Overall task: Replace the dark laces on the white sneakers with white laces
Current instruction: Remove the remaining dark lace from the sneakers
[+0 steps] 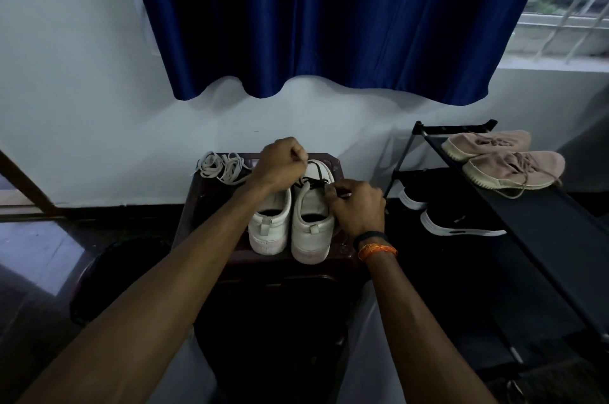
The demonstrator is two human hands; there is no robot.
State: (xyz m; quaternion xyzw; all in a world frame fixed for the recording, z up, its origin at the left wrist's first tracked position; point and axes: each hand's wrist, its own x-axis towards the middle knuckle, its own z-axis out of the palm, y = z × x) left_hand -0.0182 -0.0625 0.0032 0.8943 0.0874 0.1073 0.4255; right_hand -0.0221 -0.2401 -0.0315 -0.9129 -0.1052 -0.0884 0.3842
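Both forearms fill the lower frame, reaching forward and converging on the pair of white sneakers. From my seat I see the left arm run up diagonally from the lower left corner, its wrist bent so the left hand (281,164) sits knuckles-up over the toe end of the left sneaker (269,222). Its fingers are curled tight and seem to pinch a strand of the dark lace (313,180), though I cannot see the fingertips themselves. The right arm comes up straighter from the bottom edge, carrying a black band and an orange thread (377,250) at the wrist. The right hand (357,205) lies back-up against the outer side of the right sneaker (313,222), fingers folded, thumb and forefinger nipping the other end of the dark lace near the eyelets. That lace crosses the tongue of the right sneaker between my two hands. Both sneakers stand side by side, heels toward me, on a dark brown bench (204,192). The white laces (224,166) lie in a loose tangle on the far left corner of the bench, just beside the left hand. To the right stands a black shoe rack (527,205) with pink shoes (507,163) on top and black shoes (458,222) below. A blue curtain (329,17) hangs above.
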